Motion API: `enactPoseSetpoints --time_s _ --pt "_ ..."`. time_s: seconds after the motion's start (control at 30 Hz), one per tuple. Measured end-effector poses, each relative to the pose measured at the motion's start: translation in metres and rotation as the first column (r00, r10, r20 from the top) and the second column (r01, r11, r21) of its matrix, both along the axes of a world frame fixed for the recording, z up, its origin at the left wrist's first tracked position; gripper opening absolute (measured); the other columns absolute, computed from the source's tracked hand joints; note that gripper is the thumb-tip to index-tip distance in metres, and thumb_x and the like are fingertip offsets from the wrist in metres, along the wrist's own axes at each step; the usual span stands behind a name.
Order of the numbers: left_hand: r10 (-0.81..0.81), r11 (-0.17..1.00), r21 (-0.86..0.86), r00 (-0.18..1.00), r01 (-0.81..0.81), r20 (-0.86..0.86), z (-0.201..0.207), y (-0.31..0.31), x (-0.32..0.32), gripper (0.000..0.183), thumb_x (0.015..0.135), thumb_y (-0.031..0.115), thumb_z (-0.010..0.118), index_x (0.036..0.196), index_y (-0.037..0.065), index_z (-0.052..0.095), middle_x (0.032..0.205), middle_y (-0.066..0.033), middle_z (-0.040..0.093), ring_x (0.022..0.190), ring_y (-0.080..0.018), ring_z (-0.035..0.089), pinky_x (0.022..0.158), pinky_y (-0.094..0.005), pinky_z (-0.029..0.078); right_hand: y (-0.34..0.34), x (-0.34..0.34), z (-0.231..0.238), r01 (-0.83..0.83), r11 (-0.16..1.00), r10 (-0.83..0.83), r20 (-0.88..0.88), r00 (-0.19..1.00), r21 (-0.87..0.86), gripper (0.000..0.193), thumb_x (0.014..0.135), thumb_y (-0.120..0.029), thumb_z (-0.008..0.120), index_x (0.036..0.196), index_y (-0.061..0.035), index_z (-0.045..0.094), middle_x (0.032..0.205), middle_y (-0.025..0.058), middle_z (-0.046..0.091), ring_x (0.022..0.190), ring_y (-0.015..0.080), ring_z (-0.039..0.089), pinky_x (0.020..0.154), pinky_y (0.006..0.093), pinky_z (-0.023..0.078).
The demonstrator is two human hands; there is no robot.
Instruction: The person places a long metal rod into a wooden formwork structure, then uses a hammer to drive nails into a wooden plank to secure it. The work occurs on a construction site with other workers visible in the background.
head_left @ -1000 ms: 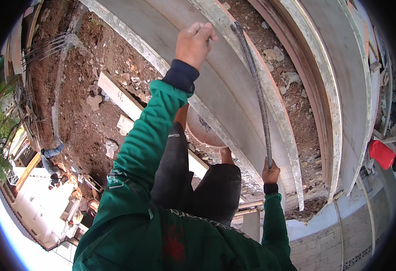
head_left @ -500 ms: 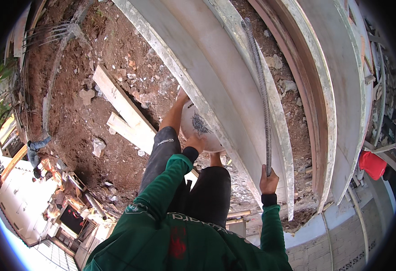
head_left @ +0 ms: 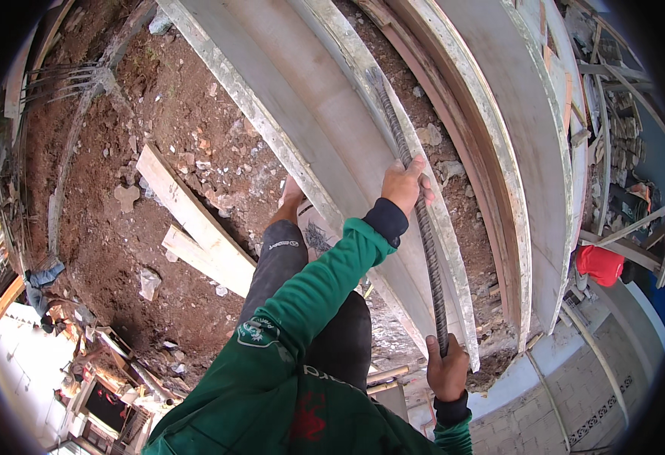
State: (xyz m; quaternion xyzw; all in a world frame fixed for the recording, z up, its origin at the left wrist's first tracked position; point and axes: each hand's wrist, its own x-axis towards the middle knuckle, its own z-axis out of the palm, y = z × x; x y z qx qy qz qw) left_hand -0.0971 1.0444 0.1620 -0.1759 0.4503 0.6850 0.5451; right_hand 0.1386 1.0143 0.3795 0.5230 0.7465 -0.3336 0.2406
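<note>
A long, dark ribbed steel bar (head_left: 428, 246) slants across the pale rim of a long grey channel-like form (head_left: 290, 98). My left hand (head_left: 405, 186) is closed round the bar's middle. Lower down, my right hand (head_left: 448, 369) grips its near end. Behind my left sleeve, a white round container (head_left: 306, 216) with a tangle of dark wire pieces (head_left: 315, 236) partly shows between my legs; the rest of it is hidden.
Further long forms (head_left: 488, 83) run alongside on the right. Pale boards (head_left: 192, 208) lie on the rubble-strewn soil (head_left: 105, 235) at left. A red cloth-like thing (head_left: 602, 265) is at far right. Bamboo poles (head_left: 387, 375) lie near my right knee.
My left hand has left the white container and taken hold of the bar's middle. My right hand, still on the near end, has moved toward me with the bar.
</note>
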Motion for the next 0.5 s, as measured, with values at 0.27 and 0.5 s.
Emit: enactPoseSetpoints --time_s 0.27,0.5 --pt "0.137 0.989 -0.074 0.987 -0.131 0.085 0.027 0.013 -0.075 0.028 0.098 0.024 0.051 0.105 -0.002 0.048 0.067 -0.003 0.046 0.051 -0.0173 0.049 0.047 -0.0329 0.043 0.012 -0.089 0.038 -0.026 0.998 0.029 0.046 0.999 -0.054 0.036 0.094 -0.029 0.059 0.083 0.0053 0.052 0.058 0.0258 0.053 0.057 0.047 0.056 0.051 0.0474 0.041" --pt "0.125 0.99 -0.074 0.989 -0.119 0.081 0.018 0.02 -0.1 0.028 0.099 0.027 0.051 0.094 0.0 0.045 0.067 -0.0038 0.045 0.051 -0.0172 0.049 0.047 -0.033 0.044 0.016 -0.103 0.013 -0.018 1.0 0.018 0.042 0.999 0.006 0.04 0.094 -0.033 0.059 0.08 0.0041 0.055 0.056 0.0241 0.055 0.054 0.043 0.059 0.048 0.046 0.043"
